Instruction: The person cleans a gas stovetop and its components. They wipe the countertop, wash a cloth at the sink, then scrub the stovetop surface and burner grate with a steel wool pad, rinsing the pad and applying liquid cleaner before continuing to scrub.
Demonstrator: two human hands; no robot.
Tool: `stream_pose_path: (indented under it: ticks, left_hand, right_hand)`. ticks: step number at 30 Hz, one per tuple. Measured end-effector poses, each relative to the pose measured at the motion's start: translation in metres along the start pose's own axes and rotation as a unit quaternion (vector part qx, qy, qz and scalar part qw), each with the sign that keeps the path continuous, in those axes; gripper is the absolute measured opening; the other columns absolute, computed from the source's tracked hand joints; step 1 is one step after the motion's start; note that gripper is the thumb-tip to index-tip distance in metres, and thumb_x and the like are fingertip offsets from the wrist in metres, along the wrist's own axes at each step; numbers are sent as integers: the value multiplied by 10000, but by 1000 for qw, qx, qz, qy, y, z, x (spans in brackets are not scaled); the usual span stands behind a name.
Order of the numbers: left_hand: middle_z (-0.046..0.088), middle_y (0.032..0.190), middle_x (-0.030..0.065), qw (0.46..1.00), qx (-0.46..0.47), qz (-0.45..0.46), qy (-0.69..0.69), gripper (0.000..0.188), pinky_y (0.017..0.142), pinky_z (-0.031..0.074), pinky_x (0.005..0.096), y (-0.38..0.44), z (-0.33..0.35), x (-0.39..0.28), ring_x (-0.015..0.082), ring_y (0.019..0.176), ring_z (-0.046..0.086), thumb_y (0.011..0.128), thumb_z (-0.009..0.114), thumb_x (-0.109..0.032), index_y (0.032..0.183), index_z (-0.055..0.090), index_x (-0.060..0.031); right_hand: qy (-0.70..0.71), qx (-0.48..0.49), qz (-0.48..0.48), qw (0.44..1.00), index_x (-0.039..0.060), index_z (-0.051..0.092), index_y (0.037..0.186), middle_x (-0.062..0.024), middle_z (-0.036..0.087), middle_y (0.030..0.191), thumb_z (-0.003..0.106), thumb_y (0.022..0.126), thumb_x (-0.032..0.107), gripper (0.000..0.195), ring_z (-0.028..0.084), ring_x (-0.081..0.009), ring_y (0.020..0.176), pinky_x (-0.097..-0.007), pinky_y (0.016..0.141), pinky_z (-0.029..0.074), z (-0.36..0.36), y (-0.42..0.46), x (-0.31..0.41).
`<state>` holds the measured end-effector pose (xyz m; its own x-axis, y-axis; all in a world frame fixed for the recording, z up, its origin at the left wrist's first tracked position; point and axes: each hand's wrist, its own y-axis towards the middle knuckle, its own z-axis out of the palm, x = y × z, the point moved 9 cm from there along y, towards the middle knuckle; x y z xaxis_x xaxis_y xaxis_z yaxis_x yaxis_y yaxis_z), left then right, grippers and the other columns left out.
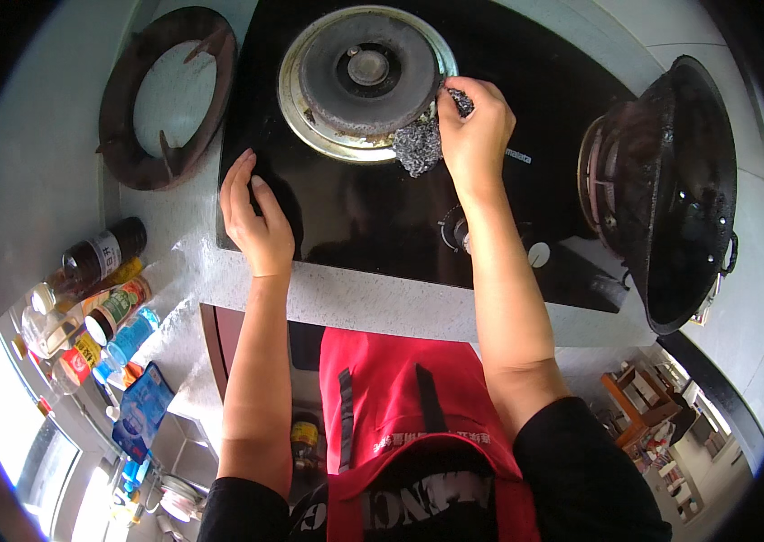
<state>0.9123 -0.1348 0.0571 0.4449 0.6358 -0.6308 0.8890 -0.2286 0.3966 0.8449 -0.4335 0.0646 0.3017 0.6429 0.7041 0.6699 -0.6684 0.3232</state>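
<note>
My right hand [480,129] pinches a grey steel-wool scourer [418,146] against the lower right edge of the left burner's metal drip ring [338,150]. Brown and pale grime shows on the ring around the round burner head [368,68]. The burner is set in a black glass gas hob [368,210]. Near the hob's left front edge, my left hand [256,217] has its fingers apart and holds nothing. The burner's dark pan support [114,101] lies off the hob, on the speckled counter at the left.
A large black wok [687,196] sits on the right burner. A control knob [462,236] is partly behind my right forearm. Bottles [107,254] and a blue pouch [141,410] stand along the counter at the left, beside a sink [185,454]. A wall is close behind the hob.
</note>
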Motion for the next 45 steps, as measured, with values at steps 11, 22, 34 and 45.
stream_pose_path:
  ticks: [11, 22, 34, 45]
  left_hand:
    - [683, 1241, 165, 1000, -7, -2, -9, 241, 1013, 478, 396, 1, -2, 1, 331, 1152, 642, 980, 521, 0, 1176, 659, 30]
    - [682, 1231, 169, 1000, -1, 8, -12, 248, 1005, 487, 405, -1, -2, -1, 339, 1143, 642, 964, 528, 19, 1177, 655, 26]
    - [681, 1224, 170, 999, 14, 19, -38, 253, 989, 501, 407, 0, 1, -1, 343, 1135, 642, 941, 535, 47, 1162, 657, 31]
    - [690, 1220, 166, 997, 23, 19, -67, 259, 1001, 491, 394, 0, 3, -2, 331, 1139, 652, 942, 530, 43, 1165, 661, 27]
  right_hand:
    - [-12, -19, 12, 1000, -1, 725, 982, -198, 680, 944, 706, 830, 5, 154, 658, -385, 899, -454, 809, 530, -5, -19, 10]
    - [-17, -13, 52, 998, -14, 739, 998, -187, 665, 959, 708, 862, 48, 153, 655, -360, 916, -432, 824, 521, 5, -47, 21]
    - [-31, -33, 50, 998, -13, 744, 1030, -167, 651, 946, 706, 858, 24, 180, 657, -330, 885, -420, 784, 532, 14, -82, 43]
    - [-38, -68, 28, 997, 41, 743, 1015, -132, 633, 901, 726, 857, 50, 159, 619, -326, 831, -439, 734, 516, 23, -103, 63]
